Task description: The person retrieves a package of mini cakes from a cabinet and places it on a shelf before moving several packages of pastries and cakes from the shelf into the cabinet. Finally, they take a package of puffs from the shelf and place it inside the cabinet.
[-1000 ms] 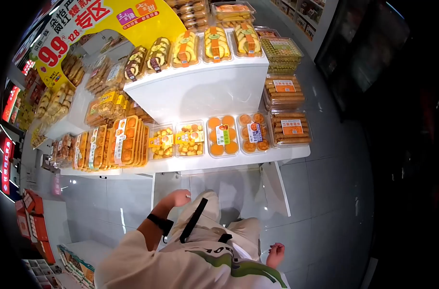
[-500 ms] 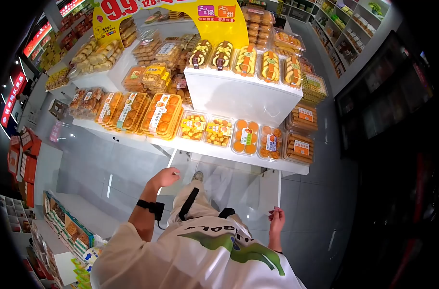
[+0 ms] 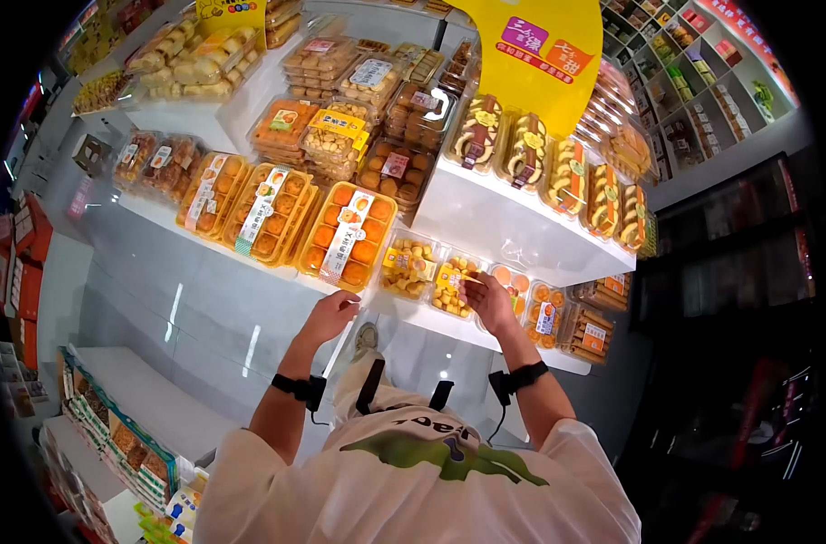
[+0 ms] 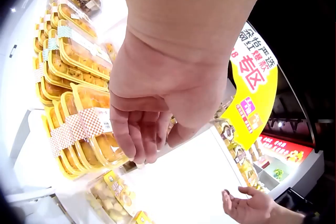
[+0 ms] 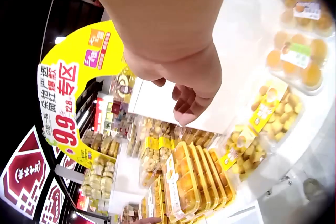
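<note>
My left hand (image 3: 333, 315), its fingers loosely curled and holding nothing, is just in front of a stack of yellow trays of round pastries (image 3: 320, 240) with white labels. In the left wrist view its fingertips overlap the nearest tray stack (image 4: 100, 129). My right hand (image 3: 490, 304) reaches over the counter's front row, also holding nothing, with relaxed fingers. In the head view it overlaps a clear box of small golden pastries (image 3: 451, 288) with a yellow label. A similar box (image 3: 409, 263) stands to its left, and a box of round cakes (image 3: 519, 283) shows behind the hand.
A raised white block (image 3: 522, 222) carries several boxes of sliced rolls (image 3: 569, 177). Boxes of brown sticks (image 3: 587, 333) stand at the counter's right end. More packed pastries (image 3: 336, 131) fill the back left. A low white shelf unit (image 3: 159, 390) is at the left.
The view has turned left and come closer to the counter. My right hand has risen from beside the body to over the front row. My left hand has moved up near the yellow trays.
</note>
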Motion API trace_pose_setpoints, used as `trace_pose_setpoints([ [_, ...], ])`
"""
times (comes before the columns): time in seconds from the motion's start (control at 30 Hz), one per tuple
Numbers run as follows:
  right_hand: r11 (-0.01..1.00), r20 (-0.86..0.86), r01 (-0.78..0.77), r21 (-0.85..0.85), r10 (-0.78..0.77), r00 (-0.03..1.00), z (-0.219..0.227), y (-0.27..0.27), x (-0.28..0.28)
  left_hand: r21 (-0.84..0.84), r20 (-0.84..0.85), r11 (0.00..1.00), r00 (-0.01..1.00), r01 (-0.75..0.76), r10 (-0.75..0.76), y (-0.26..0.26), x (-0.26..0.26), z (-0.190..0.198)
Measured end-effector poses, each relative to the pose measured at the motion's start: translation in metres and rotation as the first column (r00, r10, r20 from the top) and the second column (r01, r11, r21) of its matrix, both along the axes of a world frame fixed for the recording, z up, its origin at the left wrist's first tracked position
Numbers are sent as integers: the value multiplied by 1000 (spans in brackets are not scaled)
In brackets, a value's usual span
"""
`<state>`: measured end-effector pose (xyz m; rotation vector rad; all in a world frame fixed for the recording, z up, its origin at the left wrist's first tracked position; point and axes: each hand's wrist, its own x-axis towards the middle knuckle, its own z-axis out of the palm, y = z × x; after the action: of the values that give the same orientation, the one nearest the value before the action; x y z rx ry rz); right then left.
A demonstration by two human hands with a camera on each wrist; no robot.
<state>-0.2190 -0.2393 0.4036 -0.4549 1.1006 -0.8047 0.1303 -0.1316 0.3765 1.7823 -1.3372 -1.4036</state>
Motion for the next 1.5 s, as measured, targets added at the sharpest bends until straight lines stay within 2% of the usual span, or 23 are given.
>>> trace_pose_setpoints([
  [0.07, 994, 100, 11, 105, -22, 995, -19, -55, 53, -9, -90, 994, 990, -109, 108, -16, 16, -9],
  [0.13, 988, 125, 18, 153, -38, 991, -41, -101, 102, -25, -86, 994, 991, -109, 107, -29, 30, -17],
  [0.2, 961, 57, 97, 261, -116, 992, -62, -139, 146, -24, -106, 993, 988, -116, 113, -40, 40, -23],
  [0.37, 949, -112, 192, 250, -168, 979, -95, -189, 208, 129, -144, 987, 982, -100, 119, -51, 55, -28],
  [0.47, 948, -196, 157, 276, -104, 975, -122, -220, 219, 180, -263, 973, 946, -145, 190, -51, 58, -41],
  [0.53, 978, -432, 64, 200, 29, 902, -148, -238, 220, 189, -271, 968, 939, -163, 211, -57, 56, -43],
  [0.57, 977, -427, 64, 202, 29, 904, -159, -247, 219, 184, -281, 966, 931, -184, 231, -65, 55, -44],
  [0.7, 908, -425, 280, 311, -131, 896, -202, -268, 207, 199, -248, 954, 930, -225, 271, -99, 43, -45],
  [0.73, 910, -418, 271, 314, -124, 900, -209, -268, 208, 198, -241, 952, 930, -233, 278, -101, 39, -48],
  [0.8, 915, -494, 282, 290, -109, 862, -214, -272, 211, 132, -13, 978, 986, -162, 166, -107, 34, -51],
  [0.83, 920, -479, 274, 282, -112, 871, -210, -279, 216, 139, 9, 976, 986, -165, 165, -105, 32, -59],
  [0.87, 866, -473, 342, 365, -143, 869, -203, -281, 220, 100, 3, 977, 982, -189, 189, -98, 29, -79],
  [0.93, 718, -471, 456, 527, -199, 859, -195, -280, 226, 116, 10, 986, 993, -121, 121, -95, 29, -89],
  [0.97, 775, -390, 393, 496, -206, 898, -238, -285, 216, 114, 33, 984, 991, -136, 133, -96, 27, -85],
  [1.0, 825, -309, 332, 457, -203, 929, -245, -285, 214, 115, 53, 982, 988, -151, 146, -96, 25, -82],
  [1.07, 812, -286, 353, 465, -240, 928, -261, -284, 216, 78, 59, 982, 984, -174, 170, -96, 22, -81],
  [1.17, 873, -128, 389, 294, -368, 921, -279, -292, 223, 96, 51, 983, 987, -160, 155, -98, 21, -85],
  [1.27, 755, 97, 523, 395, -600, 794, -212, -285, 233, 72, 106, 984, 982, -164, 156, -97, 19, -90],
  [1.33, 609, 264, 557, 565, -773, 577, -143, -277, 235, -20, 186, 990, 973, -136, 138, -99, 18, -91],
  [1.37, 579, 303, 551, 601, -803, 513, -124, -277, 236, -29, 187, 990, 973, -135, 138, -100, 17, -91],
  [1.4, 583, 311, 551, 597, -801, 511, -130, -280, 238, 2, 181, 988, 972, -152, 150, -100, 17, -91],
  [1.47, 799, 64, 531, 282, -568, 821, -164, -296, 240, 14, 173, 985, 971, -171, 166, -101, 17, -91],
  [1.5, 804, 75, 529, 271, -566, 821, -175, -302, 241, 15, 173, 987, 972, -162, 157, -101, 17, -92],
])
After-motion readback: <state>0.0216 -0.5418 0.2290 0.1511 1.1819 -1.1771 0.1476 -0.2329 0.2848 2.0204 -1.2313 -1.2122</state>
